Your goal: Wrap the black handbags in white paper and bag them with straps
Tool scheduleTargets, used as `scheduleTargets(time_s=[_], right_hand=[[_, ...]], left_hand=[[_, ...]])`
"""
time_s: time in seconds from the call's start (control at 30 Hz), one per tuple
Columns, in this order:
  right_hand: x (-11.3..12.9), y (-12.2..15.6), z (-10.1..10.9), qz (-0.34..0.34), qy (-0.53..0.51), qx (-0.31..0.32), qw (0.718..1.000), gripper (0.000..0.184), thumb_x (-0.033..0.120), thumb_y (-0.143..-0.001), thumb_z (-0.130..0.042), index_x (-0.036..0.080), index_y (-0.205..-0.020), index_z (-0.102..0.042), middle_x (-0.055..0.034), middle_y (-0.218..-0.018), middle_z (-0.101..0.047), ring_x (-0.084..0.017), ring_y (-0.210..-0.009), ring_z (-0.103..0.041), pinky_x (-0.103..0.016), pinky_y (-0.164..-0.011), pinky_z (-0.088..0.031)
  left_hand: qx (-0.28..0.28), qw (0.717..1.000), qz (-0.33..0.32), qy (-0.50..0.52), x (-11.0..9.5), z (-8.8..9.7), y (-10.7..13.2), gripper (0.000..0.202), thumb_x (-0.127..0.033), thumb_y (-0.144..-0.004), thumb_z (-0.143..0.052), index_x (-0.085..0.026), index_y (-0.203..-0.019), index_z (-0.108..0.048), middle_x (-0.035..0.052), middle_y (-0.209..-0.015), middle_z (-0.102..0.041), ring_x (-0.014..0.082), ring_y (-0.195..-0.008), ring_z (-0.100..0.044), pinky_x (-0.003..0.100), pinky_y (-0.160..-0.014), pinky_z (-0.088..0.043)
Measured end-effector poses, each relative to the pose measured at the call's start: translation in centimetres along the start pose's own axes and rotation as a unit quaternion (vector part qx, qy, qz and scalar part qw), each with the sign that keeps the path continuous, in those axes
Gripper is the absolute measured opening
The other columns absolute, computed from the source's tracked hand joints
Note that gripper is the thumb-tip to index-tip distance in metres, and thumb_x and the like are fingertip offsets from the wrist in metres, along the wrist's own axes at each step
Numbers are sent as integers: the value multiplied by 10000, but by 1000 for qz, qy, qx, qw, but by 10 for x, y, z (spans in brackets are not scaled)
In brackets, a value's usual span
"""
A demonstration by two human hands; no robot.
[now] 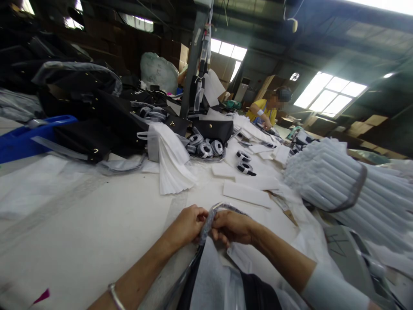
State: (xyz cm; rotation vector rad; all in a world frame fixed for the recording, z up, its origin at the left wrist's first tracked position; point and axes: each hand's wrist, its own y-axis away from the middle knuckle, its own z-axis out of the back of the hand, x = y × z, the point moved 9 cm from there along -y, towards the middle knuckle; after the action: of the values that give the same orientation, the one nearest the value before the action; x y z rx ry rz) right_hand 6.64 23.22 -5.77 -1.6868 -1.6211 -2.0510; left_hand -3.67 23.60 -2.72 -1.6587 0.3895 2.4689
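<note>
A black handbag (260,292) stands right in front of me, with a pale sheet (209,280) lying over its side. Its arched handle (206,230) is wrapped in clear plastic film and rises between my hands. At the handle's left side, the curled fingers of my left hand (190,221) pinch the wrapped part. My right hand (232,226) is closed on the same handle from the right, its fingertips at the film. The exact grip of the fingertips is partly hidden.
Black bags (106,116) are heaped at the left beside a blue plastic object (38,135). Ahead lie fanned white sheets (172,161), coiled straps (205,149) and white pads (247,194). At right are banded white foam rolls (335,176). A person in yellow (261,110) works farther back.
</note>
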Motion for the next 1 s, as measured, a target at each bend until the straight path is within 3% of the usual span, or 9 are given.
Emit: scheduleTargets(time_s=[0.2, 0.27, 0.33, 0.43, 0.53, 0.63, 0.77, 0.9, 1.0], right_hand=[[0, 1, -5, 28, -59, 35, 997, 269, 352, -707, -707, 88, -721, -658, -29, -615, -636, -91, -508, -584, -196, -500, -448], [5, 8, 0, 50, -24, 12, 998, 244, 315, -683, -727, 108, -794, -661, -19, -672, -649, -91, -543, -581, -197, -522, -430], [13, 17, 11, 81, 67, -51, 993, 225, 214, -659, -712, 143, -866, -662, 33, -623, -607, -71, -503, -509, -183, -491, -362], [29, 35, 30, 125, 265, -174, 940, 300, 73, -612, -641, 184, -888, -679, 68, -583, -568, -71, -515, -464, -185, -491, -316], [36, 44, 30, 148, 359, -207, 898, 336, 43, -615, -595, 199, -898, -689, 51, -658, -621, -94, -594, -525, -194, -535, -363], [23, 41, 26, 125, 313, -185, 923, 351, 78, -628, -610, 197, -953, -673, 34, -723, -645, -101, -580, -543, -204, -525, -393], [-2, 37, 18, 88, 151, -145, 974, 389, 102, -586, -679, 177, -967, -648, 12, -832, -653, -95, -577, -541, -207, -516, -413], [4, 50, 22, 163, 6, -175, 971, 336, 100, -619, -706, 183, -940, -653, 28, -839, -649, -47, -540, -475, -179, -508, -356], [13, 56, 24, 200, -91, -159, 963, 188, 144, -676, -732, 167, -853, -671, 10, -765, -663, -79, -596, -542, -196, -562, -406]], left_hand=[[-82, 991, 4, -106, -2, 19, 3, 116, -227, -717, -560, -200, -667, -661, 41, -773, -652, 206, -779, -579, 321, -745, -396], [-102, 988, 12, -119, -3, 24, 4, 98, -222, -714, -556, -201, -653, -631, 38, -769, -637, 203, -759, -553, 328, -729, -367], [-109, 988, 18, -109, -2, 27, 3, 94, -222, -711, -539, -201, -645, -603, 27, -750, -618, 191, -732, -536, 316, -696, -349], [-87, 995, 18, -54, 1, 27, -1, 86, -240, -694, -525, -200, -633, -571, -5, -680, -584, 166, -684, -527, 286, -648, -347], [-47, 998, 29, 28, 5, 22, -3, 105, -291, -686, -537, -197, -649, -566, -34, -622, -546, 144, -613, -499, 265, -583, -346], [-18, 992, 41, 117, 4, 17, 0, 139, -323, -699, -523, -194, -682, -573, -27, -659, -585, 141, -638, -523, 255, -606, -392], [-1, 977, 42, 207, -3, 14, 5, 149, -327, -715, -494, -194, -675, -547, 0, -702, -638, 143, -701, -571, 269, -725, -450], [-10, 971, 45, 235, -2, 13, 4, 174, -356, -719, -533, -194, -656, -527, -37, -571, -554, 114, -563, -493, 253, -615, -414], [-17, 970, 54, 238, 3, 11, 1, 180, -361, -710, -561, -188, -673, -530, -48, -556, -539, 98, -522, -462, 240, -557, -380]])
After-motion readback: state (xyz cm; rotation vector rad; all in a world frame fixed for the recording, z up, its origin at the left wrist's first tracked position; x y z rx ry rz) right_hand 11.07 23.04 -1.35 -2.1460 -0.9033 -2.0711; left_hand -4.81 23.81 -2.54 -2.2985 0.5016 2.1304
